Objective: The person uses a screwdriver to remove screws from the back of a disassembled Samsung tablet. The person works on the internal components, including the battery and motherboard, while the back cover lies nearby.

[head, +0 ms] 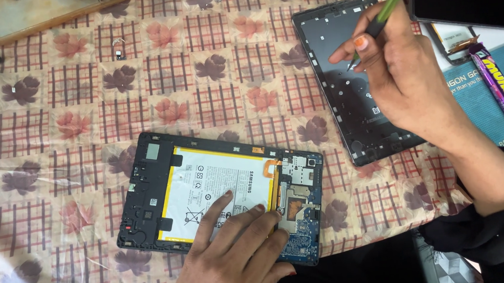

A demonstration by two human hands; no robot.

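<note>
Screwdriver [386, 9] | right hand [401, 72] | tip down-left | shaft diagonal

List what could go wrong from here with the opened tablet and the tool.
1. The left hand presses flat on the white battery of the opened tablet; hard pressure might dent it.
2. The right hand holds a green-handled tool tip-down over the removed back cover; a slip could scratch it.
3. A tiny loose part lies apart on the patterned tablecloth and could easily get lost.
</note>
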